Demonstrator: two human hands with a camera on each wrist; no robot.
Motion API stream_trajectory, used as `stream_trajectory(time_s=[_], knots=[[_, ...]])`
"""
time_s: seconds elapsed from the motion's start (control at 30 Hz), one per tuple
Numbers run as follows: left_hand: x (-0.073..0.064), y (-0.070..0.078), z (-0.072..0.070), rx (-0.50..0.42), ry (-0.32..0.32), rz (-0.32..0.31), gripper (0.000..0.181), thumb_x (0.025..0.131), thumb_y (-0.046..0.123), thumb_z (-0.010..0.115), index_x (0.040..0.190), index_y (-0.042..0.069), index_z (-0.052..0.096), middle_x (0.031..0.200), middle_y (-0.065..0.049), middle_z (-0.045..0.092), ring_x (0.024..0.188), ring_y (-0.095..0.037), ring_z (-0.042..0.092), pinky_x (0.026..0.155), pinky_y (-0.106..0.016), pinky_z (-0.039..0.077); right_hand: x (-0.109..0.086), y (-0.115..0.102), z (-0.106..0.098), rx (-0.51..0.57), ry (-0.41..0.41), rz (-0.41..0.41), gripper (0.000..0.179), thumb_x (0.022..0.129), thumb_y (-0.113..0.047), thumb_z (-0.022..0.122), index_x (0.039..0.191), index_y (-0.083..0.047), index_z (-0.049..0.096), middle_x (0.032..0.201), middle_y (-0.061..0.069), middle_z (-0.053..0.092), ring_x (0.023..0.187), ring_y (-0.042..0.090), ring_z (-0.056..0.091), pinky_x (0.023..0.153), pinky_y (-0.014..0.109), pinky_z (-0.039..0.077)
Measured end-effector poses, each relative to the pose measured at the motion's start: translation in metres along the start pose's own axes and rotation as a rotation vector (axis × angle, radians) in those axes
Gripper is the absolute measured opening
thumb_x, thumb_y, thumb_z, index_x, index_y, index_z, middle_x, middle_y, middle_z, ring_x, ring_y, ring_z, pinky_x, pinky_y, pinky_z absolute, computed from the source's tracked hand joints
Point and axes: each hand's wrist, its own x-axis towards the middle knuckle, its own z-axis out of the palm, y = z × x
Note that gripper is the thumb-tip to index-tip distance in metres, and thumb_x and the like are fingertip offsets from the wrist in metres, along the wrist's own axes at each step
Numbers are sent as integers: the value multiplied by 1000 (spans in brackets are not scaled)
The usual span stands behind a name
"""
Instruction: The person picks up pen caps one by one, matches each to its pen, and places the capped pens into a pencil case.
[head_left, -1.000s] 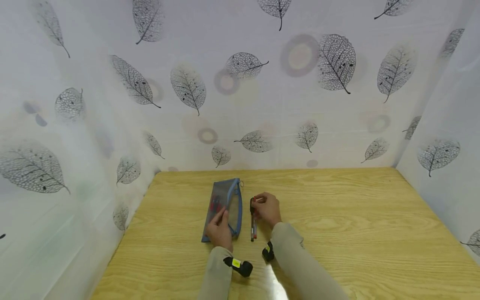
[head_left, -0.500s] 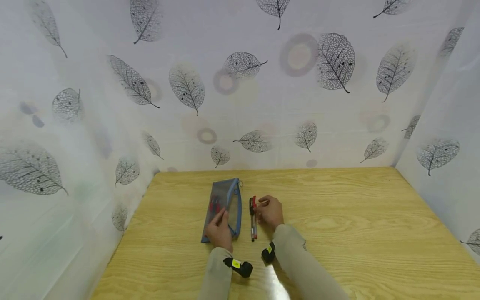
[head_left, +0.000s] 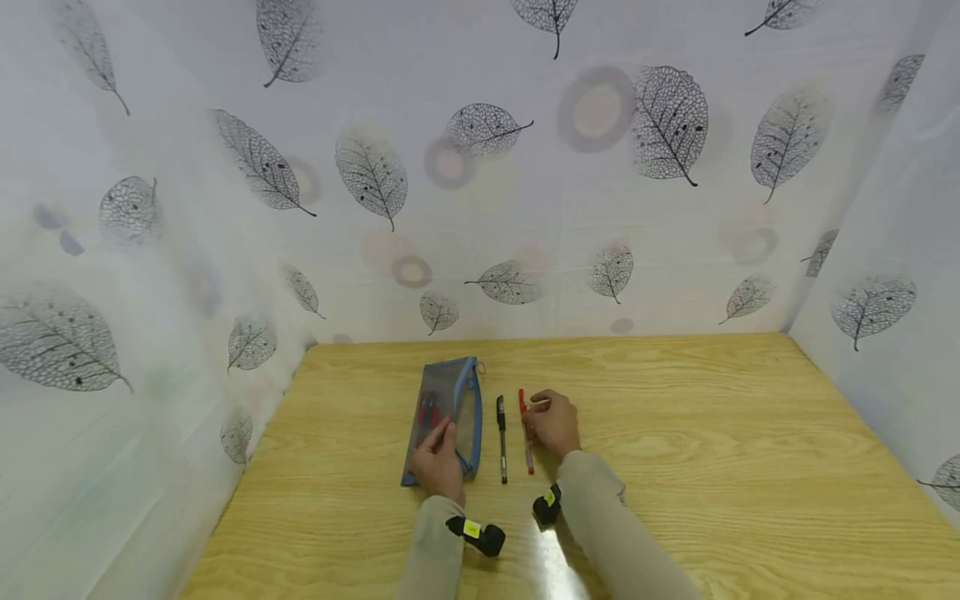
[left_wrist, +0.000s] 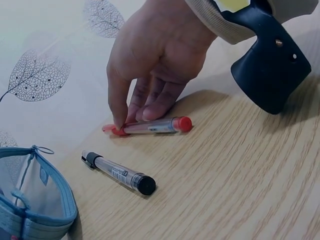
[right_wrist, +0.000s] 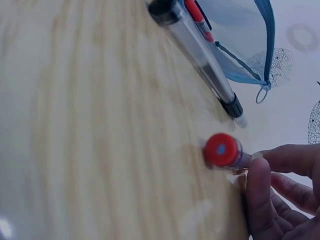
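Note:
A blue see-through zip pencil case (head_left: 450, 379) lies on the table at centre left, its zipped mouth gaping to the right. Red items show through its side. My left hand (head_left: 441, 468) holds the case's near edge between thumb and fingers. To the right of the case, a black-capped pen (head_left: 502, 443) lies by itself, also visible in the left wrist view as the black pen (left_wrist: 120, 172). Farther right, my right hand (head_left: 557, 423) pinches a red pen (head_left: 522, 404) near its cap. The right wrist view shows the red pen's end (right_wrist: 221, 150) beside the thumb and forefinger.
The wood-grain table (head_left: 712, 467) spreads widely to the right of the hands. A pale curtain with leaf prints (head_left: 555, 208) surrounds its back and sides. Black wrist cameras (head_left: 486, 537) are strapped to both sleeves.
The red pen has moved right, away from the black pen, along with my right hand; before, the two lay side by side. My left hand stays on the pencil case.

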Motion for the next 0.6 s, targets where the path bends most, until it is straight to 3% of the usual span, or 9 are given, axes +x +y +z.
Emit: stream_trajectory(time_s=[0.6], knots=[[-2, -1, -1, -8, -10, 12, 20, 92, 9, 65, 109, 4, 73, 113, -17, 68, 102, -27, 63, 78, -21, 51, -2, 1, -8, -134, 76, -46, 28, 87, 0, 65, 114, 8, 64, 91, 16, 67, 52, 14, 60, 46, 29, 52]])
